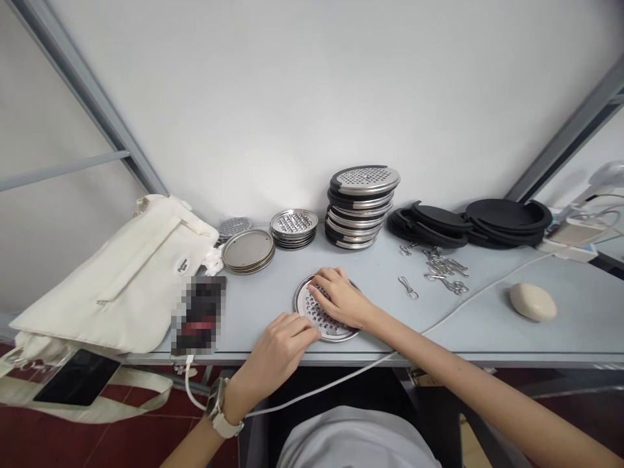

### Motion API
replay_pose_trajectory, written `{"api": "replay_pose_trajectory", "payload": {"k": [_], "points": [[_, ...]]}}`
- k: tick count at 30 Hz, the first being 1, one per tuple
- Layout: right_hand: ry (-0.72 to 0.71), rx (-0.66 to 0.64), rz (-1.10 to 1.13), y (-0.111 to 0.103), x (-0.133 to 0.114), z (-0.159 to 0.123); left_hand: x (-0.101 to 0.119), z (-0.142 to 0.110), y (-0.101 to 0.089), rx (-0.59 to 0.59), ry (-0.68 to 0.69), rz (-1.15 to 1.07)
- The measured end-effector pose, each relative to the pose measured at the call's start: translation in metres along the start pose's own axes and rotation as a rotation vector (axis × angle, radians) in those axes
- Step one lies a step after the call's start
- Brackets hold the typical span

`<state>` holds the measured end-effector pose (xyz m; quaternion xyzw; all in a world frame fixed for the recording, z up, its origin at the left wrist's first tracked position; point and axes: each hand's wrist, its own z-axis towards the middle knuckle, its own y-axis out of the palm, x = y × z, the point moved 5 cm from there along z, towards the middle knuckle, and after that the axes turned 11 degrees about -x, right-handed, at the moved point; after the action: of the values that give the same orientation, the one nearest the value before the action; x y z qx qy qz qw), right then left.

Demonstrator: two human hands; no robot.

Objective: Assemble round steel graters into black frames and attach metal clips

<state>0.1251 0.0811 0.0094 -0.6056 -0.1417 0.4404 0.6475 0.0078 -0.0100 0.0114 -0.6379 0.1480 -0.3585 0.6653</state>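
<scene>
A round metal grater disc [319,315], with raised teeth and a shiny rim, lies on the table in front of me. My right hand [338,299] reaches over it, its bent fingers holding its upper part and covering much of it. At the near left rim, my left hand [287,344] has its fingers curled against the edge; the fingertips are partly hidden. Behind the disc are a low stack of grater discs [294,224], a pile of plain metal discs [248,250] and a tall stack of black-edged graters [365,179].
Black round holders [507,218] and loose metal clips [446,266] lie to the right, near a beige rounded object [533,301]. A white cable [468,302] crosses the table and passes under my right forearm. At left are a white bag [112,279] and a blurred-out phone [199,315].
</scene>
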Motion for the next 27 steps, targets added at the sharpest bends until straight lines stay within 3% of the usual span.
{"api": "replay_pose_trajectory", "payload": {"k": [14, 19, 23, 27], "points": [[-0.046, 0.012, 0.091, -0.001, 0.0, -0.002, -0.001, 0.0, 0.0, 0.001, -0.011, -0.034], [-0.026, 0.037, 0.128, -0.014, 0.002, -0.002, -0.001, 0.0, 0.0, -0.006, -0.015, -0.039], [0.039, 0.043, 0.156, -0.032, 0.007, -0.02, -0.002, -0.001, 0.0, -0.009, -0.006, -0.053], [0.046, 0.002, 0.138, -0.032, 0.006, -0.047, -0.004, -0.002, 0.001, -0.017, -0.007, -0.066]]}}
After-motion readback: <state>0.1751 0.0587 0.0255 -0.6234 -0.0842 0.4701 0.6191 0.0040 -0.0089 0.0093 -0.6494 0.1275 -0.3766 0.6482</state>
